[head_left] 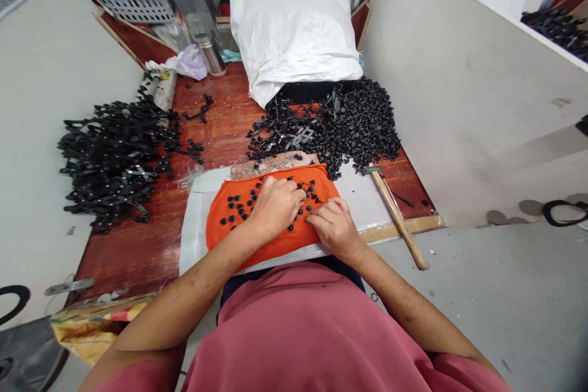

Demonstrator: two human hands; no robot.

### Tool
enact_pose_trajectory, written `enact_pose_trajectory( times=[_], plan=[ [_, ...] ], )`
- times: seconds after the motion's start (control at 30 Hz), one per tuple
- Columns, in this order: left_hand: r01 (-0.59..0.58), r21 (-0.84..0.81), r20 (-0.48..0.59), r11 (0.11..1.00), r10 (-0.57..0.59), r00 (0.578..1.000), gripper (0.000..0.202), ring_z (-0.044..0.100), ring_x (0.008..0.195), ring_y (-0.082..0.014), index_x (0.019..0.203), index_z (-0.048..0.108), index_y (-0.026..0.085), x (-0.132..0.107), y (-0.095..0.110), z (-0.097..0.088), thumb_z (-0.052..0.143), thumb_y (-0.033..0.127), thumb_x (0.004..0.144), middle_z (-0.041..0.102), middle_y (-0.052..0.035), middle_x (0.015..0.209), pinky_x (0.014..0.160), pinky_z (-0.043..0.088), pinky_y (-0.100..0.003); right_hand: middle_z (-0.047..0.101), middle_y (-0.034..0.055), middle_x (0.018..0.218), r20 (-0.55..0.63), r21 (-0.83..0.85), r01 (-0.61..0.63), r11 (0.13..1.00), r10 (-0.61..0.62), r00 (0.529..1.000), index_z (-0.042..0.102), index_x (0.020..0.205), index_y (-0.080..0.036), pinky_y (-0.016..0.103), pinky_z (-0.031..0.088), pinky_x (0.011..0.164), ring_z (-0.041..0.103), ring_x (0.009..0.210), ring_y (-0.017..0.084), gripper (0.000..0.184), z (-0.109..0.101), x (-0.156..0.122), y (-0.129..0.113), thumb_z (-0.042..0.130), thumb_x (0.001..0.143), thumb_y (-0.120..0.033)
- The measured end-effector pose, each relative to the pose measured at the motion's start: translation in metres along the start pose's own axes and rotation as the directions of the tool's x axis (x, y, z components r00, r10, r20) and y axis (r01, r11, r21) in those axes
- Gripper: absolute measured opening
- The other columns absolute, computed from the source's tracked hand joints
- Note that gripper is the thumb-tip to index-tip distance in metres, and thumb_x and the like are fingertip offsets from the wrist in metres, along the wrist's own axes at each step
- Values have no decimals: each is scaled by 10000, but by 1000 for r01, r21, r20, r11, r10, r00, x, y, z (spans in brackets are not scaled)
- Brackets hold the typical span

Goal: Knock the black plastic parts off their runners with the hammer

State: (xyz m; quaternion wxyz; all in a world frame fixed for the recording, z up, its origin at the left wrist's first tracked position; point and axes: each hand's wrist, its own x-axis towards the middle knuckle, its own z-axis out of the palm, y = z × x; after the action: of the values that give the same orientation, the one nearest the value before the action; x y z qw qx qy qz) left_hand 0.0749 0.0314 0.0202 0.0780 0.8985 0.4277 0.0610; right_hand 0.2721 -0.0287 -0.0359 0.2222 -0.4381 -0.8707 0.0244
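Observation:
An orange cloth [266,251] lies in front of me, with several small black round-headed plastic pieces [232,206] scattered over it. My left hand [278,203] rests over the middle of the cloth, its fingers curled inward among the pieces. Close by on the cloth's right side is my right hand [334,225], fingers bent and pressed together near a few black pieces. Whatever is between the fingertips of either hand is too small or hidden to make out. Behind the cloth, a large heap of similar black pieces [362,122] spreads over the table.
A hammer [399,220] with a wooden handle lies at the right, overhanging the table edge. On the left sits a pile of black strip-like parts [119,159]. A white sack [294,18] stands at the back, beside a steel flask [211,55]. Pale panels [459,86] flank the table [215,141].

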Motion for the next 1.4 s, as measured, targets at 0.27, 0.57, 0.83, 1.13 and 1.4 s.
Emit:
enact_pose_trajectory(
  times=[0.27,0.57,0.83,1.13,1.4],
  plan=[
    [8,-25,-76,1000,-10,997,178,615,883,-243,924,737,197,18,1,5,572,242,971,695,-72,884,841,366,-412,746,45,927,-20,62,-24,998,25,999,722,1182,-202,378,384,973,596,888,196,287,-15,4,4,469,1053,-165],
    [-67,53,-51,996,70,996,244,606,879,-268,828,738,162,39,16,19,533,193,957,690,-106,855,829,368,-444,697,67,948,-2,-73,-266,961,266,964,752,998,-213,403,354,847,560,938,249,112,-10,14,30,663,982,-279],
    [2,-58,-26,998,-3,1000,199,623,867,-227,886,749,222,10,-9,-4,571,247,972,709,-58,862,850,380,-399,693,95,913,106,-196,-172,966,195,975,717,934,-171,462,312,966,541,921,276,102,-29,16,33,630,980,-199],
    [137,-5,-47,991,-137,989,203,654,921,-256,944,774,224,19,-24,-6,574,260,957,747,-82,944,860,434,-406,686,82,782,252,-160,26,987,15,968,724,810,-175,379,371,824,572,835,256,124,-26,29,24,686,897,-95],
    [25,47,89,999,-29,996,265,653,957,-254,855,784,235,51,-32,3,538,216,951,747,-78,934,888,437,-400,727,47,878,185,-137,-98,986,122,975,774,1029,-220,382,353,830,570,847,224,219,-30,46,42,559,1021,-181]
  ],
)
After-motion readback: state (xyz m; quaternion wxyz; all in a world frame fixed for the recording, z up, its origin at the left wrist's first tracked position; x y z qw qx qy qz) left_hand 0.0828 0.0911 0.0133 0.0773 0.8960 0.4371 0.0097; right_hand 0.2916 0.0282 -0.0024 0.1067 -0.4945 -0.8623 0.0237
